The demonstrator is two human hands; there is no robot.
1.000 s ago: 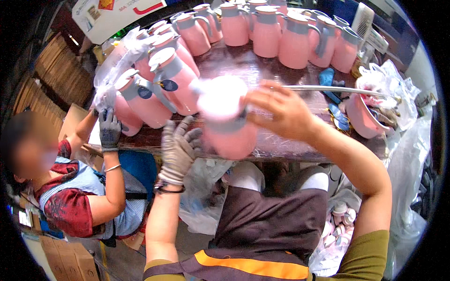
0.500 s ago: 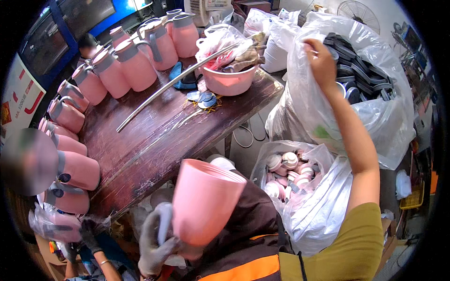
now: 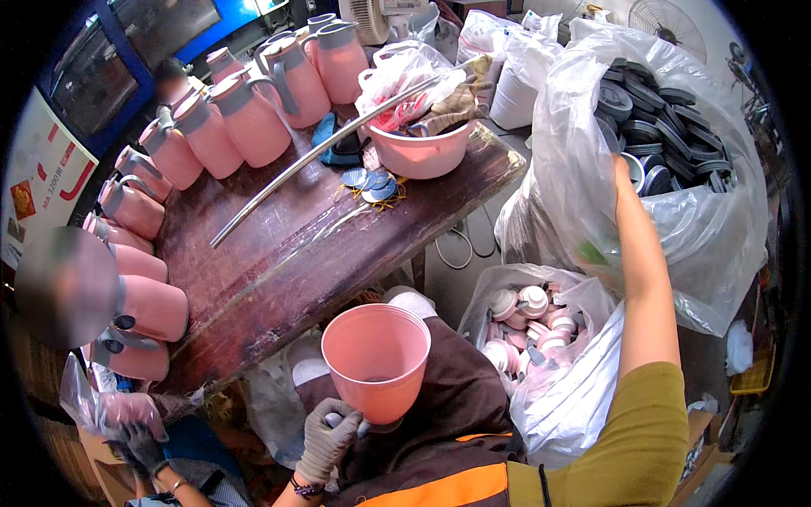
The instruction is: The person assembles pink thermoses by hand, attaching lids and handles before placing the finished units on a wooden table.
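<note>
My left hand (image 3: 330,435), in a grey glove, is closed on the grey handle of a pink jug body (image 3: 382,401) in front of my lap. The jug is tipped so that its wide round opening faces me, and its inside looks bare. My right hand (image 3: 623,169) reaches over the edge of a large clear plastic bag (image 3: 566,186), its fingers hidden inside. Many dark grey round lids (image 3: 667,127) fill that bag, and a pale cup-like rim (image 3: 634,173) shows right beside the hand.
Several pink jugs with grey tops (image 3: 252,127) line the far and left sides of the wooden table (image 3: 279,262). A pink basin (image 3: 427,156) and a metal rod (image 3: 296,177) lie on it. Below the lid bag, another bag holds pink-and-white stoppers (image 3: 532,317). At lower left, a co-worker's gloved hands (image 3: 139,444) hold a bagged jug.
My left hand has turned the jug so its opening faces me. My right hand has dropped from above the bag's edge down into the bag. The co-worker's hands have shifted slightly.
</note>
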